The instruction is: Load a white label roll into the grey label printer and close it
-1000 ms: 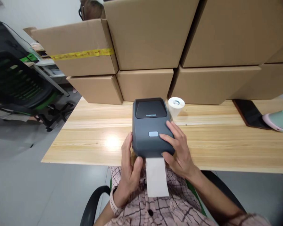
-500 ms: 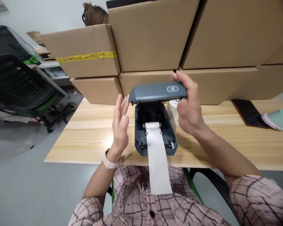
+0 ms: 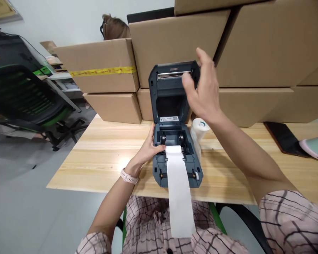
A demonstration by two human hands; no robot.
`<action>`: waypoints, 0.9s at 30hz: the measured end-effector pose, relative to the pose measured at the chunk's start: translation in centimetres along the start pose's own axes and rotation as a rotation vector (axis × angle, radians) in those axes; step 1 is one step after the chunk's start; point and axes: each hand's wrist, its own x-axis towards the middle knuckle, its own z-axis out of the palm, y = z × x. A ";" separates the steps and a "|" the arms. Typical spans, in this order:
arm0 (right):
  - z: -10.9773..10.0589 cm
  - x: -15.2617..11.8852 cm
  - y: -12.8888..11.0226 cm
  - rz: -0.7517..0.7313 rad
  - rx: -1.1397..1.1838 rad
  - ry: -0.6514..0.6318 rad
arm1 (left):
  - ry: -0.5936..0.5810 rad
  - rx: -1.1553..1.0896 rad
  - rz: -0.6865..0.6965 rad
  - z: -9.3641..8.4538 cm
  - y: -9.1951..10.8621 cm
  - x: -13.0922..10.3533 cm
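Observation:
A dark grey label printer (image 3: 159, 162) stands on the wooden table in front of me, its lid (image 3: 172, 91) raised and tilted back. A strip of white label paper (image 3: 180, 204) runs from inside the printer over its front and down to my lap. My left hand (image 3: 149, 148) grips the printer's left wall, thumb over the edge beside the paper and fingers along the outside. At the lid's upper right edge is my right hand (image 3: 204, 88), fingers stretched and apart, thumb in front of the lid; whether it touches the lid I cannot tell.
A white roll (image 3: 200, 128) stands right of the printer. Stacked cardboard boxes (image 3: 180, 46) line the table's back. A black phone (image 3: 284, 139) and a pale green cup (image 3: 316, 146) lie at the right. A black chair (image 3: 29, 91) and a person's head (image 3: 115, 28) are beyond.
The lid has swung up and back, showing its inside. My left hand has come onto the printer's left wall. My right hand has risen with the lid, and its fingers have spread.

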 end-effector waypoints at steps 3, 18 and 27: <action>-0.6 -4.0 -1.7 -0.262 -0.081 -0.081 | 0.013 -0.012 0.004 0.0 0.1 0.0; 0.4 -7.3 -1.7 -0.287 -0.060 -1.341 | -0.106 0.010 0.038 -1.7 -0.1 0.2; -4.0 -5.5 0.4 -0.034 0.574 -1.272 | -0.083 0.025 0.008 -1.8 -0.1 -0.1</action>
